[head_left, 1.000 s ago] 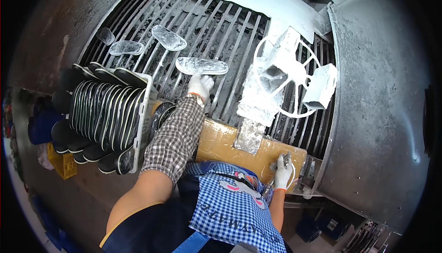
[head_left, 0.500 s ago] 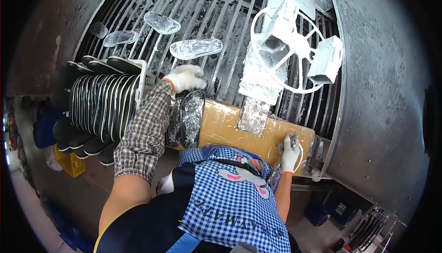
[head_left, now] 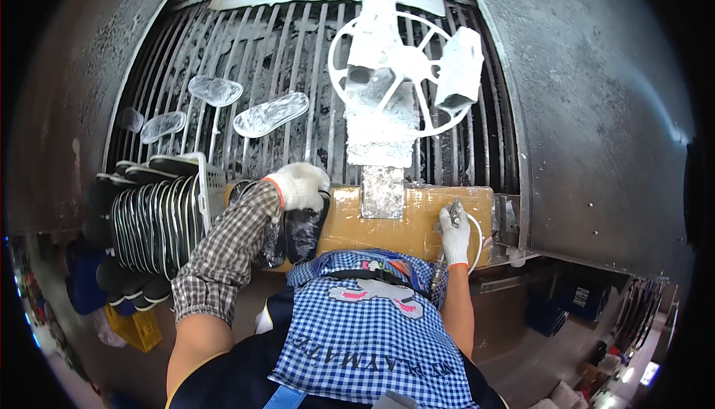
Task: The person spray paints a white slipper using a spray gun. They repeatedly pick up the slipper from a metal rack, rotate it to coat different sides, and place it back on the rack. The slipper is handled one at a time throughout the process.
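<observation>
My left hand (head_left: 300, 187), in a white glove with an orange cuff, is closed over the far end of a black shoe sole (head_left: 304, 236). Its fingertips are partly hidden. Another dark sole (head_left: 274, 244), wrapped in clear film, lies just left of it. Both are at the left end of a tan, tape-covered board (head_left: 339, 219). Over that board's right part, my gloved right hand (head_left: 456, 236) grips a small metal spray gun (head_left: 455, 212) with a white hose (head_left: 477, 241). Beyond, a white-coated wheel-shaped turntable (head_left: 408, 66) carries box-like blocks (head_left: 459, 70).
A white basket (head_left: 212, 189) packed with upright dark soles (head_left: 153, 223) stands at the left. Several film-covered soles (head_left: 272, 114) lie on the slatted metal grate (head_left: 316, 111). A grey metal wall (head_left: 581, 111) rises at the right. A yellow crate (head_left: 138, 327) sits lower left.
My left hand has gone from open above the soles to closed on the right one's far end. The view has turned, shifting the turntable left in it. My right hand keeps the spray gun.
</observation>
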